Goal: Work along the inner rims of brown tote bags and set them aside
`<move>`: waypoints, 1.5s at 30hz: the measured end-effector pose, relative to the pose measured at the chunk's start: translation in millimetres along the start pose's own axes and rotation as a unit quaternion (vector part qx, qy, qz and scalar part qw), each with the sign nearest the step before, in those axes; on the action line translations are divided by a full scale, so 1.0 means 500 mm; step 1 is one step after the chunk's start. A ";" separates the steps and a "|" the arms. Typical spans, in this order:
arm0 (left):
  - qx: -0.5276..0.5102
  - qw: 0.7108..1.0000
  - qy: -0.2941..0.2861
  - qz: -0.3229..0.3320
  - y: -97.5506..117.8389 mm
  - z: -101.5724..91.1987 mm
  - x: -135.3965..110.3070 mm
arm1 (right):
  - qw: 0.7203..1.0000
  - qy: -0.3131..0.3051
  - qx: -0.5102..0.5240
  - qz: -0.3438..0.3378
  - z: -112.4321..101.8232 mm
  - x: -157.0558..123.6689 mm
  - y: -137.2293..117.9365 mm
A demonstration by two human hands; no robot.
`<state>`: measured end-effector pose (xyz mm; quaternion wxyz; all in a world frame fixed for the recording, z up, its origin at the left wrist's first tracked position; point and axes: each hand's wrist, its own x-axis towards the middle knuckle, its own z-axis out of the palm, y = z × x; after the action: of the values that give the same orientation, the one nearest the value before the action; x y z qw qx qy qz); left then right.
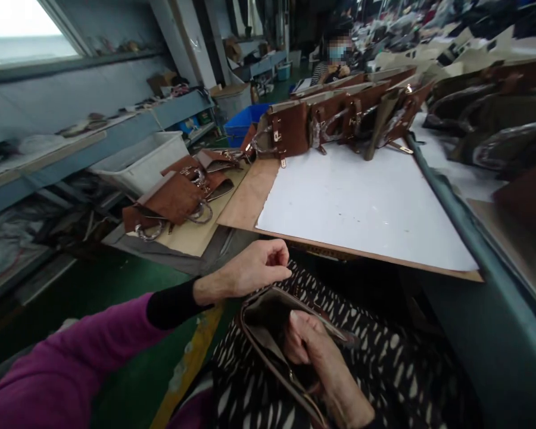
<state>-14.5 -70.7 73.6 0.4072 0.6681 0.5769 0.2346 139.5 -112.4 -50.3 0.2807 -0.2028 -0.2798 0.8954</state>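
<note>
A brown handbag [268,351] lies on my lap, its mouth open and its dark lining showing. My right hand [315,345] reaches into the mouth, thumb pressed against curled fingers; whatever it grips is hidden. Just above the bag's far edge, my left hand [254,268] hovers with its fingers curled in toward the thumb. Anything held there is too small to make out. Under the bag is a black and white patterned apron [375,351].
White paper [361,202] covers the worktable, with a row of brown handbags [290,128] along its back. More brown bags [174,199] lie on a lower surface at left, near a white bin [147,155] and a blue crate [245,122]. A masked person [335,65] sits beyond.
</note>
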 end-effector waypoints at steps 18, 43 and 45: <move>0.167 0.977 -0.127 -0.032 -0.106 -0.052 -0.016 | 0.716 0.300 -0.618 -0.126 -0.077 -0.097 -0.158; 0.115 0.961 -0.250 0.006 -0.205 -0.141 0.102 | 0.730 0.232 -0.643 0.018 0.043 0.027 -0.084; 0.216 0.960 -0.175 0.036 -0.193 -0.121 0.088 | 0.740 0.219 -0.635 0.037 0.044 0.039 -0.085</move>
<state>-108.2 -11.6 21.8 0.3392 0.7909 0.5094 -0.0015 129.6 -79.6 -11.3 0.1068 -0.5352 -0.7062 0.4509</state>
